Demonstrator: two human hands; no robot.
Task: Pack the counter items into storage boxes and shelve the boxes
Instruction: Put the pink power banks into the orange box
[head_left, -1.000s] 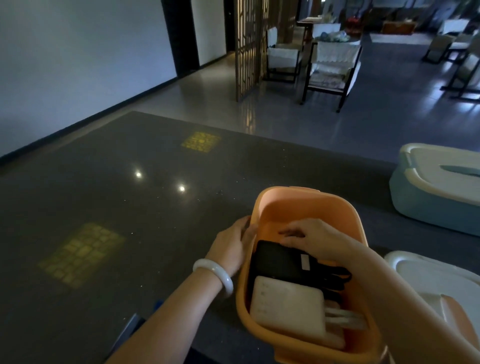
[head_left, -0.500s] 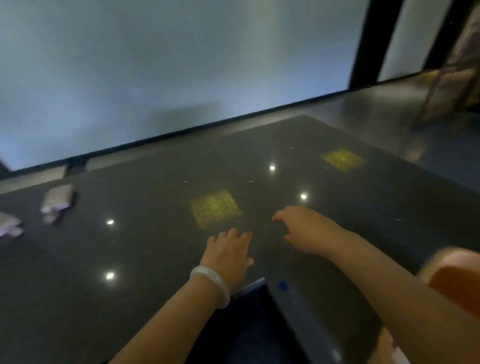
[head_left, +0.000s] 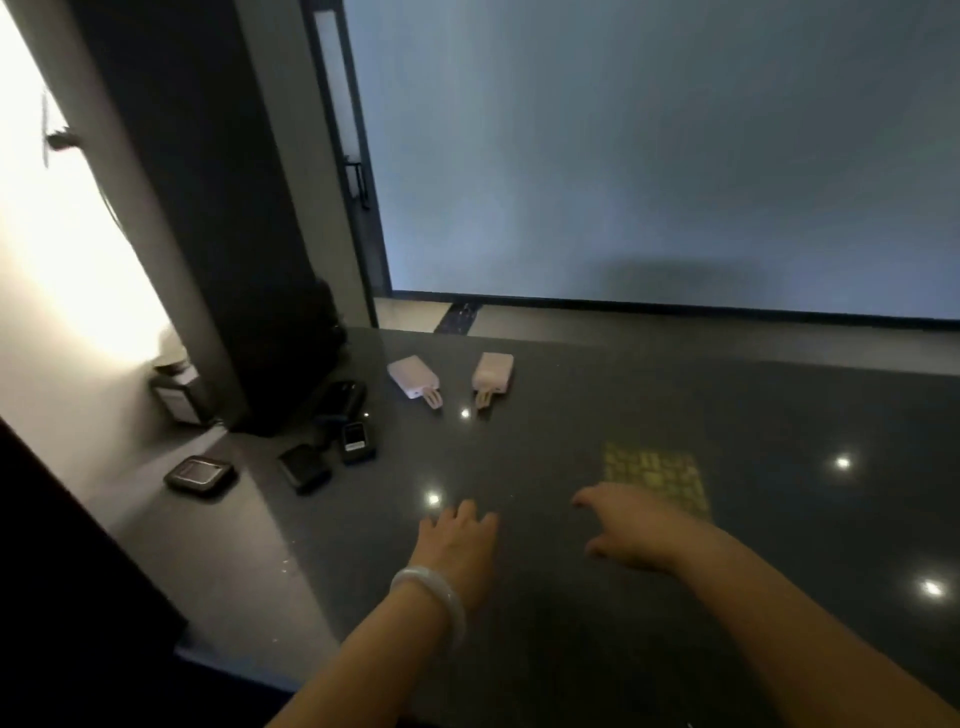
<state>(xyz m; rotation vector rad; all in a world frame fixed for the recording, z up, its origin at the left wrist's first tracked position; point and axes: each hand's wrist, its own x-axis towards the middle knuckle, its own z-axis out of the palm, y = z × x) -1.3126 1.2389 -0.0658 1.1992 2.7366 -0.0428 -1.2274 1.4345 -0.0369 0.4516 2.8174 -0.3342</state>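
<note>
Two slim pale power banks (head_left: 451, 378), glossy counter (head_left: 571, 597)

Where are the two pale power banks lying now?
In the head view, the two pale power banks lie side by side on the far counter, right of the dark devices.

Dark polished table (head_left: 675, 405) running across the view, ceiling lights reflecting off it as bright dots, a yellow grid patch (head_left: 655, 477) glowing on its surface. Pale grey wall (head_left: 649, 156) standing behind, black skirting along its base. Dark pillar (head_left: 208, 208) rising at left; strong light washing the left wall (head_left: 67, 260).
</note>
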